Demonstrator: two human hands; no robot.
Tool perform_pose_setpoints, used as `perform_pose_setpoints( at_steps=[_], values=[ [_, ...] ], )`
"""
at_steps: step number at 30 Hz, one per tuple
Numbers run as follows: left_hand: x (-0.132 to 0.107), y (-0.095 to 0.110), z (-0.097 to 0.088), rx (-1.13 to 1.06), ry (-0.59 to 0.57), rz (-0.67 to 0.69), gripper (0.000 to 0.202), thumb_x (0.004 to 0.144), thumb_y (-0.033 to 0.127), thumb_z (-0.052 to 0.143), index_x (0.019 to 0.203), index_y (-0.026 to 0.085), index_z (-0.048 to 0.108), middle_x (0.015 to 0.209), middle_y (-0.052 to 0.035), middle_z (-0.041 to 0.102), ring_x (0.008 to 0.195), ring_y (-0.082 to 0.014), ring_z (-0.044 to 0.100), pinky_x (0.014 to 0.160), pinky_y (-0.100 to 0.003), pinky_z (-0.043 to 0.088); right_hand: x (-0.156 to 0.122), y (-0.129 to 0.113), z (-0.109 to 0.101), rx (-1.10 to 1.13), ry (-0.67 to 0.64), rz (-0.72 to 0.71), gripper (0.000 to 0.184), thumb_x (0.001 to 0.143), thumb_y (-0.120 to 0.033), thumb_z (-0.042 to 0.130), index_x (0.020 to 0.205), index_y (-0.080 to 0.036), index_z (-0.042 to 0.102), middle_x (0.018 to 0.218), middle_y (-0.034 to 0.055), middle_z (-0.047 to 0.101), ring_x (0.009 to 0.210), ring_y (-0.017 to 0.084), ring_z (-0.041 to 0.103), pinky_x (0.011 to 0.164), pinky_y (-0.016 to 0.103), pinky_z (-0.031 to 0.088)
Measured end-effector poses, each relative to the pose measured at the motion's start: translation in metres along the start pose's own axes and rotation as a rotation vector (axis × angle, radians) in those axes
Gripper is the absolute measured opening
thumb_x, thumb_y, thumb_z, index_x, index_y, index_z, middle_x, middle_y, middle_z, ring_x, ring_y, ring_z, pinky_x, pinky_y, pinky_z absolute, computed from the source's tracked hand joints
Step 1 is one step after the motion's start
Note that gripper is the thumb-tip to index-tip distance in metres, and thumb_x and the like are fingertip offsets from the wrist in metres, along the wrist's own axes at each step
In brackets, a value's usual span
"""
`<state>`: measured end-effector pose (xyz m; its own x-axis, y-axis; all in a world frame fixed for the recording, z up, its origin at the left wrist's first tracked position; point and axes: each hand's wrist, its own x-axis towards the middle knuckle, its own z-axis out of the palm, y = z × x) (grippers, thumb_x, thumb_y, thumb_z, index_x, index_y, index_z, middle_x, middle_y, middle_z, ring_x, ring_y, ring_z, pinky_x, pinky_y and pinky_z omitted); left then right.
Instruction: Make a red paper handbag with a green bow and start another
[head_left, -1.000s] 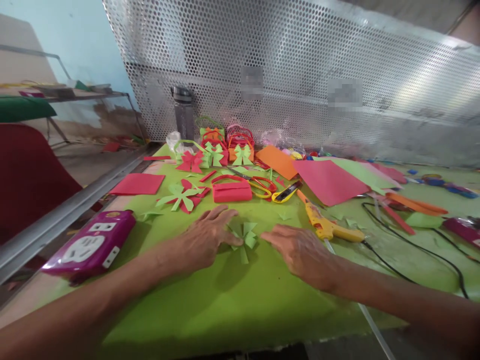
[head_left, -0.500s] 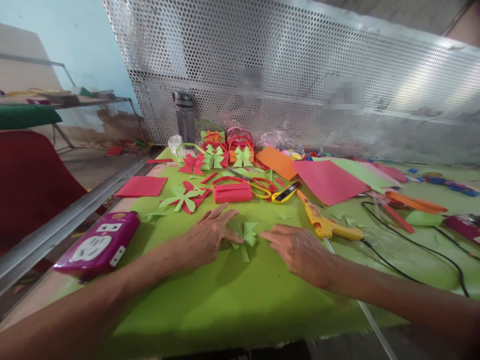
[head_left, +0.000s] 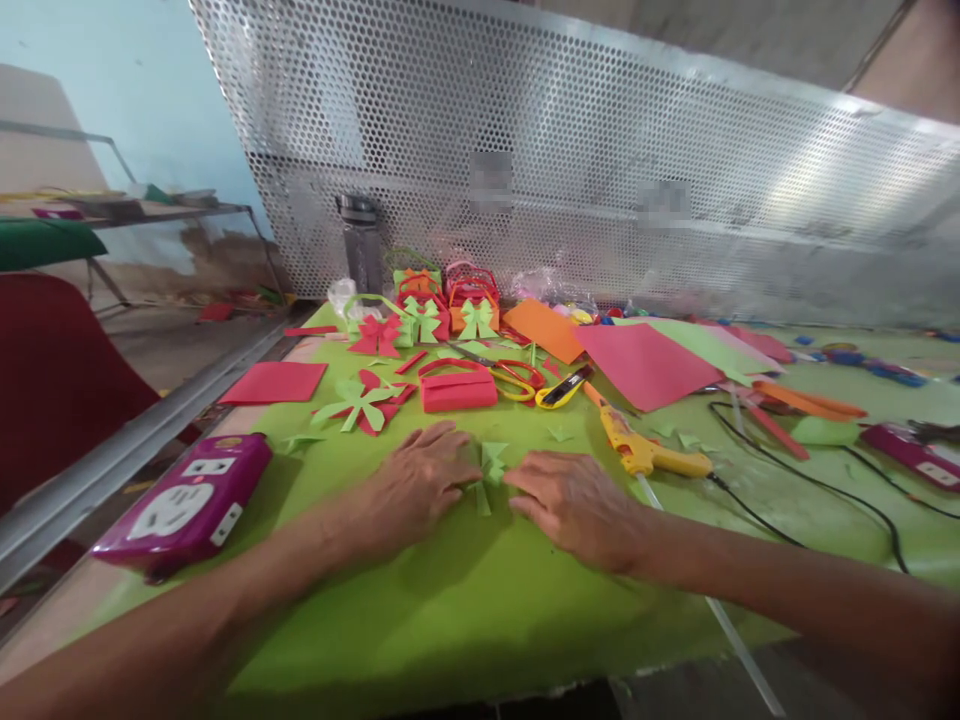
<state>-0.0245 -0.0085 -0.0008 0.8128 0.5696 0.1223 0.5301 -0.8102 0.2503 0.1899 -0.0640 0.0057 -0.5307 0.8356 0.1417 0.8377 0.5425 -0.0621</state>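
A small green paper bow (head_left: 489,468) lies on the light green sheet (head_left: 465,600) in front of me. My left hand (head_left: 420,485) rests palm down at its left, fingers stretched over the bow's left side. My right hand (head_left: 574,500) lies flat at its right, fingertips touching the bow. Both hands press on it from the two sides, and most of the bow is hidden between them.
A yellow glue gun (head_left: 645,450) with a black cord lies right of my right hand. A purple power strip (head_left: 184,500) sits at the left edge. Farther back are a red paper purse (head_left: 457,388), scissors (head_left: 517,378), a yellow cutter (head_left: 562,388), paper sheets and finished paper baskets.
Both hands have closed in on the green bow, the right hand sliding left until it touches it. More of the bow is covered now.
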Motion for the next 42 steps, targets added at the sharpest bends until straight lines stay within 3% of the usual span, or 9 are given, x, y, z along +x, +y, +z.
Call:
perform_pose_setpoints(
  at_steps=[5,14,19,24,29,33,37,40,42],
  values=[
    [0.003,0.003,-0.003,-0.022,0.017,0.025,0.022,0.088,0.011,0.052,0.103,0.019,0.066,0.104,-0.0086,0.059,0.104,-0.0225,0.052,0.092,-0.04,0.042,0.02,0.001,-0.003,0.052,-0.057,0.183,0.01,0.083,-0.025,0.064,0.089,-0.017,0.063,0.083,0.0035,0.067,0.071,0.016,0.058,0.059,0.026,0.03],
    [0.002,0.002,-0.002,0.004,0.014,0.023,0.014,0.086,0.012,0.056,0.097,0.017,0.064,0.099,-0.0069,0.06,0.097,-0.0221,0.054,0.09,-0.039,0.042,0.033,0.011,0.005,-0.056,-0.059,0.111,0.01,0.083,-0.018,0.062,0.093,-0.017,0.062,0.087,0.0057,0.066,0.076,0.017,0.059,0.061,0.025,0.031],
    [0.0,0.004,-0.007,0.004,0.001,0.016,0.02,0.087,0.015,0.057,0.106,0.015,0.059,0.102,-0.0094,0.064,0.098,-0.0246,0.056,0.088,-0.041,0.043,0.044,0.026,0.01,-0.043,-0.045,0.11,0.012,0.082,-0.009,0.055,0.087,-0.017,0.063,0.084,0.0042,0.066,0.074,0.016,0.059,0.059,0.025,0.03],
    [0.001,0.003,-0.005,0.0,0.037,0.05,0.015,0.087,0.016,0.055,0.1,0.014,0.061,0.097,-0.0099,0.065,0.094,-0.0242,0.058,0.083,-0.04,0.047,0.05,0.027,0.006,-0.006,-0.041,0.134,0.011,0.082,-0.01,0.055,0.081,-0.016,0.065,0.079,0.0043,0.067,0.071,0.016,0.06,0.057,0.025,0.028],
    [0.0,0.004,-0.001,-0.217,0.101,0.029,0.018,0.089,0.016,0.051,0.103,0.017,0.062,0.1,-0.0077,0.065,0.091,-0.0191,0.061,0.08,-0.033,0.048,0.049,0.032,0.004,0.097,-0.009,0.218,0.009,0.084,-0.016,0.057,0.084,-0.017,0.066,0.077,0.0058,0.069,0.073,0.019,0.062,0.06,0.026,0.033],
    [0.001,0.004,-0.002,-0.361,0.193,0.006,0.02,0.09,0.016,0.047,0.103,0.018,0.062,0.1,-0.0054,0.065,0.083,-0.0148,0.062,0.072,-0.026,0.049,0.045,0.046,0.004,0.258,0.036,0.275,0.019,0.09,-0.018,0.045,0.091,-0.017,0.064,0.073,0.0034,0.07,0.068,0.015,0.064,0.062,0.024,0.039],
    [0.004,-0.005,0.003,-0.174,0.284,0.071,0.022,0.091,0.015,0.044,0.099,0.015,0.064,0.101,-0.0092,0.064,0.093,-0.0206,0.059,0.081,-0.033,0.048,0.033,0.056,0.003,0.401,0.042,0.295,0.033,0.096,-0.032,0.033,0.085,-0.015,0.06,0.067,0.0033,0.068,0.059,0.013,0.063,0.057,0.023,0.042],
    [0.007,-0.009,0.006,-0.036,0.251,0.102,0.026,0.093,0.017,0.041,0.106,0.014,0.063,0.106,-0.0108,0.063,0.099,-0.0231,0.057,0.086,-0.038,0.047,0.025,0.052,0.001,0.495,-0.029,0.335,0.029,0.089,-0.037,0.047,0.098,-0.012,0.059,0.061,0.001,0.065,0.053,0.014,0.059,0.051,0.023,0.039],
    [0.009,-0.008,0.006,0.003,0.191,0.12,0.026,0.095,0.018,0.041,0.112,0.014,0.06,0.108,-0.0108,0.062,0.102,-0.023,0.056,0.089,-0.04,0.045,0.022,0.045,0.001,0.53,-0.069,0.37,0.036,0.08,-0.03,0.059,0.11,-0.011,0.055,0.061,-0.0015,0.063,0.053,0.013,0.057,0.05,0.023,0.038]
  ],
)
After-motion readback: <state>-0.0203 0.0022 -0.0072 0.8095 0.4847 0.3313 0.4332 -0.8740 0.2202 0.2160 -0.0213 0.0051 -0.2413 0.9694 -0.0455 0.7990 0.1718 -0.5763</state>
